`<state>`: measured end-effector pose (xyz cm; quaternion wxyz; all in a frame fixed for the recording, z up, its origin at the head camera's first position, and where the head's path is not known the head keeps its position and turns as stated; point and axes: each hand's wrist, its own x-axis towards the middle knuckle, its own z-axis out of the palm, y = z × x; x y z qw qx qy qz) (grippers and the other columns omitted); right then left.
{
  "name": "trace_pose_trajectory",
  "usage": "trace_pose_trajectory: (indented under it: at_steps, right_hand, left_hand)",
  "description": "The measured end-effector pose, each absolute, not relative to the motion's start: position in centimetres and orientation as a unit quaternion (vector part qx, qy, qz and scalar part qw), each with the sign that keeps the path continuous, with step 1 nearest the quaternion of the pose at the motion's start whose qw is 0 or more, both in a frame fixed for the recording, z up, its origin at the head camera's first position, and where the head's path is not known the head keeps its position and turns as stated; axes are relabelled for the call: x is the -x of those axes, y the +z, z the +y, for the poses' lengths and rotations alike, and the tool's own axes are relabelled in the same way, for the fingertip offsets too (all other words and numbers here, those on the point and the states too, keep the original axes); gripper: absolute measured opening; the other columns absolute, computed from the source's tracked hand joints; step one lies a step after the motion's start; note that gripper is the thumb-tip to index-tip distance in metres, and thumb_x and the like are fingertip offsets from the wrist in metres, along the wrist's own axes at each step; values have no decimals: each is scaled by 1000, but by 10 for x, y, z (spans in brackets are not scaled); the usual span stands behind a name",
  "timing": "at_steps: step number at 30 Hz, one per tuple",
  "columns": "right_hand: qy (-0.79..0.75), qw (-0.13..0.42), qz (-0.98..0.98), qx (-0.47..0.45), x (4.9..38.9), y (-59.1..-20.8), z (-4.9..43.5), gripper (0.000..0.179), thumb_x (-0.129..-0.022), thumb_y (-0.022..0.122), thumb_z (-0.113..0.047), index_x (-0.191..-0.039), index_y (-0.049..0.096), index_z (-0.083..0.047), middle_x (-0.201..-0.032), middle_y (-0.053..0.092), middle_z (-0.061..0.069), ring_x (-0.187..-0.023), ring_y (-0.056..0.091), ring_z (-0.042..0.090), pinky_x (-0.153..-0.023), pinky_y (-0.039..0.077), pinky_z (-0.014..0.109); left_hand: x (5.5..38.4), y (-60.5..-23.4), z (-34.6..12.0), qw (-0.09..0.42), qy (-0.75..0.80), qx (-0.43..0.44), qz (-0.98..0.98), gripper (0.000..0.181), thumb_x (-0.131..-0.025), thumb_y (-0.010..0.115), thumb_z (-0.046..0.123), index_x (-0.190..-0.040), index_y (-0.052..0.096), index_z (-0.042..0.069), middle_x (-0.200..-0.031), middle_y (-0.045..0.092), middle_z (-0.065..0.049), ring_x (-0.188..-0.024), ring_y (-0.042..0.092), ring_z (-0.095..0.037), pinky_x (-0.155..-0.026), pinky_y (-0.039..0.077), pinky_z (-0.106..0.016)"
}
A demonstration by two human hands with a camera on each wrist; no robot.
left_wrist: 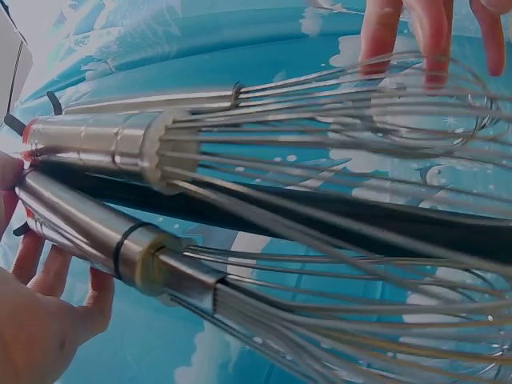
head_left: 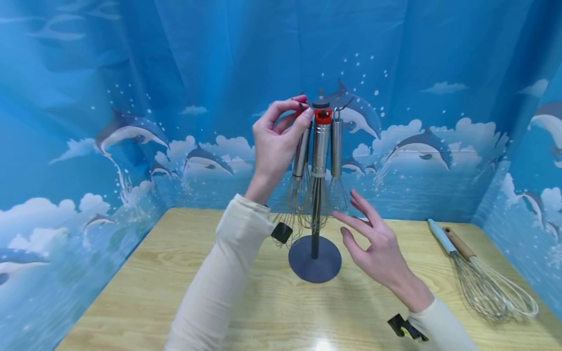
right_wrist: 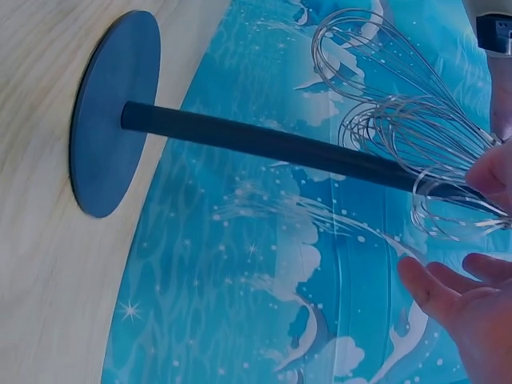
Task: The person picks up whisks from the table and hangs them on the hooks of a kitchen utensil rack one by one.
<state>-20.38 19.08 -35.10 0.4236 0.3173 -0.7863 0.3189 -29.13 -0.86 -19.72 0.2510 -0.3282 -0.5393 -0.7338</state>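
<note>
A dark stand (head_left: pixel 314 265) with a round base and upright pole holds several metal whisks hanging from its top hooks. My left hand (head_left: pixel 278 134) is raised at the top left of the stand, and pinches the upper end of a steel-handled whisk (left_wrist: pixel 120 232) between thumb and fingers. In front of the pole hangs a whisk with a red top (head_left: pixel 322 146); a slimmer whisk (head_left: pixel 336 148) hangs on the right. My right hand (head_left: pixel 379 248) is lower, right of the wire loops, its fingers spread and holding nothing. In the right wrist view the wire loops (right_wrist: pixel 384 128) surround the upper pole.
On the right of the wooden table (head_left: pixel 175 292) lie two more whisks, one with a light-blue handle (head_left: pixel 440 235) and one with a wooden handle (head_left: pixel 459 242), their wires overlapping. A blue dolphin-print curtain (head_left: pixel 219 63) closes off the back and sides.
</note>
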Motion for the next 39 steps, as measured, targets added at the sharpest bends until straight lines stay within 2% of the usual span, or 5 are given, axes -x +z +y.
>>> trace_pose_trajectory:
  at_steps: [8,15,29,36,39]
  right_hand:
    - [316,414,-792,-318,192,-349,210,39,-83,71,6,-120,76,-8,-155,50,19,-142,51,15,-103,43,6]
    - [309,424,-794,-307,184,-348,228,25,-97,62,-13,-118,76,-8,-148,55,22,-141,53,17,-102,43,4]
    - [279,443,-817,-244,174,-357,274,28,-100,62,-24,-114,78,-7,-138,63,22,-136,50,-2,-104,36,3]
    - [237,432,-850,-186,167,-374,305,38,-80,70,2,-116,77,-7,-128,66,25,-126,50,-10,-70,38,10]
    - [212,406,-877,-147,165,-381,318,41,-80,72,2,-120,74,-6,-126,66,26,-108,63,10,-64,38,13]
  left_hand:
    - [284,-203,-7,367,-683,302,-555,29,-92,73,6,-118,66,-4,-136,62,-15,-123,64,-18,-102,57,-33]
    - [275,-198,-4,484,-538,332,-605,29,-90,76,16,-115,73,1,-133,61,-18,-128,56,-23,-107,46,-31]
    - [277,-199,6,457,-513,338,-643,26,-92,76,20,-112,76,3,-128,66,-16,-122,60,-23,-97,53,-24]
    - [279,-198,10,463,-518,339,-634,24,-90,77,18,-109,76,2,-123,67,-17,-117,62,-23,-94,54,-23]
    - [279,-197,11,464,-522,337,-631,24,-90,78,17,-107,75,1,-120,68,-17,-114,62,-23,-92,55,-22]
